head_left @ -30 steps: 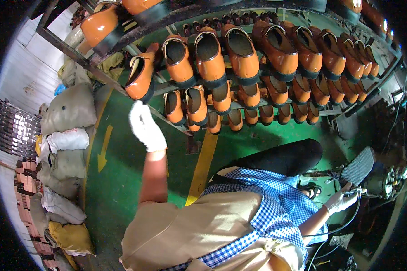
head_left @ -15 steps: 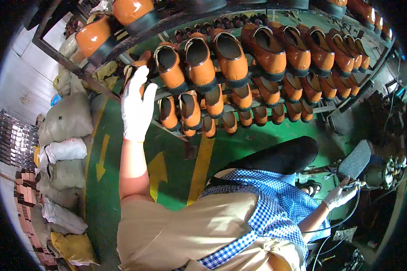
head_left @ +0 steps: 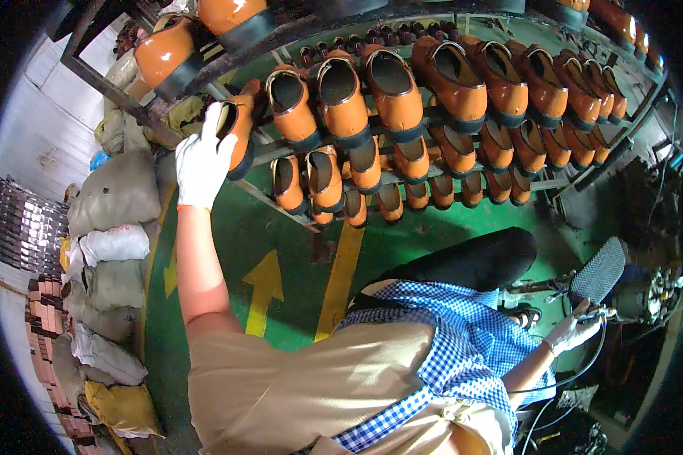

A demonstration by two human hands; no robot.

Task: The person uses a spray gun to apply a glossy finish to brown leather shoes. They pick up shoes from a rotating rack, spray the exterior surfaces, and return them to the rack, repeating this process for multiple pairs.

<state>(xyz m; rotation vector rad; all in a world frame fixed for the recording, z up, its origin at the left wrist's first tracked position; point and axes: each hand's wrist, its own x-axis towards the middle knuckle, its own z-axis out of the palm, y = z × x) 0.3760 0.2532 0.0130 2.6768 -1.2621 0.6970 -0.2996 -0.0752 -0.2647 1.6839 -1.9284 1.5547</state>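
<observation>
- I had the left hand [head_left: 203, 168] open at the left side of the rack [head_left: 106, 89], fingers straight and thumb apart, overlapping the end shoe [head_left: 240, 140] (from this angle I couldn't tell whether it gripped).
- That end shoe, orange, sat on the rack, left of a row of others.
- I had the right hand [head_left: 571, 332] curled round a metal tool [head_left: 598, 312] with a hose [head_left: 601, 350], just below the pad [head_left: 598, 271].
</observation>
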